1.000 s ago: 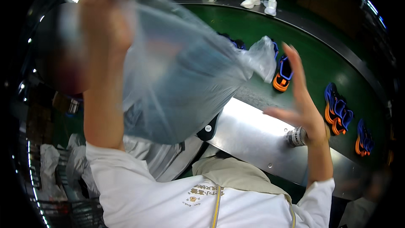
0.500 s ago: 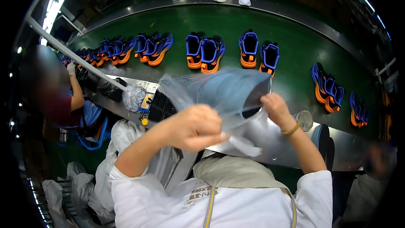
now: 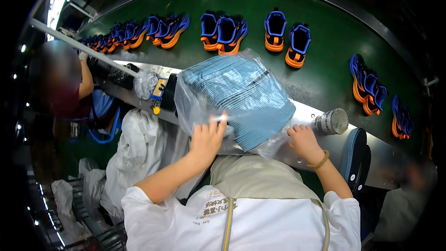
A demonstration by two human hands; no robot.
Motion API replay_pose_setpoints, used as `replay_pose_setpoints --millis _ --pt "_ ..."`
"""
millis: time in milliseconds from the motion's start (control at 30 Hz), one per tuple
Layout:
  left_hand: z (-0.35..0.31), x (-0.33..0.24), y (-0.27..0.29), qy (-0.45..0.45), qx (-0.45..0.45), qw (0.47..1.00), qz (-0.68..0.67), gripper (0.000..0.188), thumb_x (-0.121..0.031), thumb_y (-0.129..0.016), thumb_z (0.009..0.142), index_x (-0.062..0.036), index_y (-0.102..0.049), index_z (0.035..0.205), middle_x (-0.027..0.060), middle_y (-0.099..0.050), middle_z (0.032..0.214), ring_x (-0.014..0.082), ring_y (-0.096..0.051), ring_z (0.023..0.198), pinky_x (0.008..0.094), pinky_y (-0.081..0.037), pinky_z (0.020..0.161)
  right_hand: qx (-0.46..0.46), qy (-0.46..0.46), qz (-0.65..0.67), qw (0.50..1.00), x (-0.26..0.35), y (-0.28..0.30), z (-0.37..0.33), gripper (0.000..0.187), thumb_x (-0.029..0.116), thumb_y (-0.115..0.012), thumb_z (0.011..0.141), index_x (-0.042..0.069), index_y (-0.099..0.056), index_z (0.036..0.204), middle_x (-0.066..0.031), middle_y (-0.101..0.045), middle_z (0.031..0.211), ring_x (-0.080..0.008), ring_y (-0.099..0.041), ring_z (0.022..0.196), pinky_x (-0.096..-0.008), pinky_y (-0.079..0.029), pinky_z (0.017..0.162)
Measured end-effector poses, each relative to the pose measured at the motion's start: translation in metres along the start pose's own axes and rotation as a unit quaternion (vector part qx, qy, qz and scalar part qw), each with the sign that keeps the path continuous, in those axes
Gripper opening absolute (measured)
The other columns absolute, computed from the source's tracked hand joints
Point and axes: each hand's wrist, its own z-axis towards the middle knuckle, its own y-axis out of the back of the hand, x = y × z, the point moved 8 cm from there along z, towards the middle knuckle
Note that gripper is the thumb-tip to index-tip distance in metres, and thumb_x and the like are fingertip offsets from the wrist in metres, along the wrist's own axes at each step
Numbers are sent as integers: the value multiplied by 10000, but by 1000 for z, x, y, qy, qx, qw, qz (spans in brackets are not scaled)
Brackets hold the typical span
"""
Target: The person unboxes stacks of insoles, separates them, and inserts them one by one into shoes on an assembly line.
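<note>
In front of me a clear plastic bag (image 3: 188, 107) lies on the metal ledge and the green belt. Inside it is a thick stack of thin light-blue pieces with dark edges (image 3: 246, 88), which look like insoles. My left hand (image 3: 207, 137) rests at the bag's near left side, fingers stretched out and apart over the plastic. At the near right corner, my right hand (image 3: 304, 140) has its fingers bent onto the loose plastic. Its fingertips are partly hidden, but they appear closed on the film.
Black, blue and orange sneakers (image 3: 226, 32) stand in pairs along the green belt (image 3: 320, 83). On the metal ledge (image 3: 297, 158) are a round tub (image 3: 332, 122), dark insoles (image 3: 355, 160) and a crumpled clear bag (image 3: 145, 83). A co-worker (image 3: 65, 83) sits at the left.
The bag of stacked pieces, lifted and blurred before, has come down flat and nearer me. My left hand has gone from a fist to spread fingers. My right hand has moved lower.
</note>
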Motion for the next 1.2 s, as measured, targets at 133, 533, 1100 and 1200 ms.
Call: replay_pose_setpoints --millis 133,533,1100,1200 --pt "17 3 29 2 -66 995 69 659 -124 -516 702 -150 -366 1343 110 -442 1302 165 -499 692 288 -354 622 -26 192 247 949 84 63 14 302 25 -524 682 6 -543 982 -152 -543 988 -302 -523 934 -396 -418 833" --pt "-82 -15 -88 -261 313 862 301 530 -233 -442 813 -110 -374 1324 31 -224 1439 196 -218 1293 500 -161 1024 -137 -67 8 988 27 13 41 739 103 -515 728 73 -187 1389 -216 -229 1404 -371 -158 1321 -655 -83 984" --pt "-11 4 -172 224 102 830 -500 914 -294 -631 712 -37 -81 1395 210 -119 1431 355 -93 1331 369 -150 1082 38 84 21 996 45 -19 -29 992 264 -743 539 220 -228 1385 -129 -196 1437 -277 -143 1343 -635 7 1014" --pt "7 -9 -167 223 33 777 -588 849 -231 -607 695 -30 -155 1385 207 -193 1410 348 -152 1319 390 -152 1080 -24 103 -47 993 45 -34 -30 943 270 -739 576 239 -244 1378 -122 -207 1434 -264 -166 1338 -622 -26 1026"
